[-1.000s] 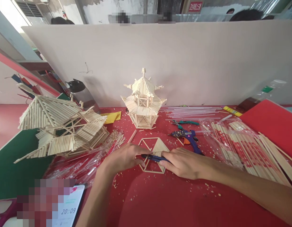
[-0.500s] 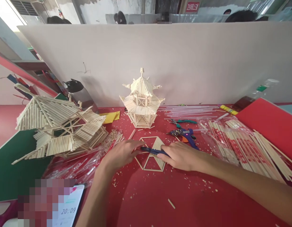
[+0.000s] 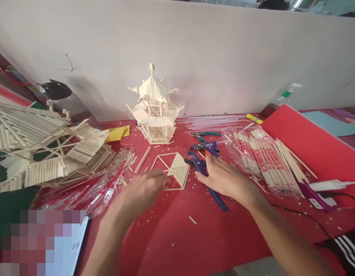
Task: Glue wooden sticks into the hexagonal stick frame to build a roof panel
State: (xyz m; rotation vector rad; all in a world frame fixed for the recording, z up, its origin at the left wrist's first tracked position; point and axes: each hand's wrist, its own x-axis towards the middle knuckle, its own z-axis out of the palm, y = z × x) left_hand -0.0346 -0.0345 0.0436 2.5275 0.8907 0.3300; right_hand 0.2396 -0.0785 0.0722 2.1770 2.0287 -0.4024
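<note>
Left hand [image 3: 145, 188] is curling over the stick frame [image 3: 179, 169]'s near-left side, right hand [image 3: 225, 177] touching cutters [image 3: 214, 194] to its right; grips unclear.

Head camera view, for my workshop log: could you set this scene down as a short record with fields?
left hand: over the hexagonal stick frame, contact unclear
right hand: at the blue cutter, grip unclear
hexagonal stick frame: lying on the red table, slats on its right side
models: tiered stick pagoda toward the back; another stick building at left
tools nearby: glue gun, green-handled pliers
supplies: bagged sticks at right
</note>
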